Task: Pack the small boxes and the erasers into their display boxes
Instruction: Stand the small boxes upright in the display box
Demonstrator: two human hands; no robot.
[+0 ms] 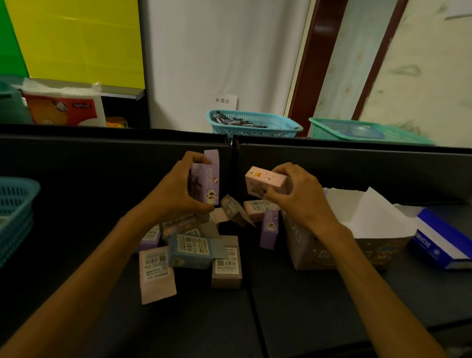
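Trouble could start with the purple box (206,181) pinched upright in the left hand (175,192): its top flap stands open, so contents might spill. Right hand (301,194) grips a pink box (266,183) beside the open display box (343,239); a careless drop could land it crooked.

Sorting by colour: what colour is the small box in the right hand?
Pink, seen in the head view: the small box in the right hand.

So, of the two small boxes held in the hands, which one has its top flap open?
The purple box in the left hand: its flap stands up. The pink box in the right hand looks closed.
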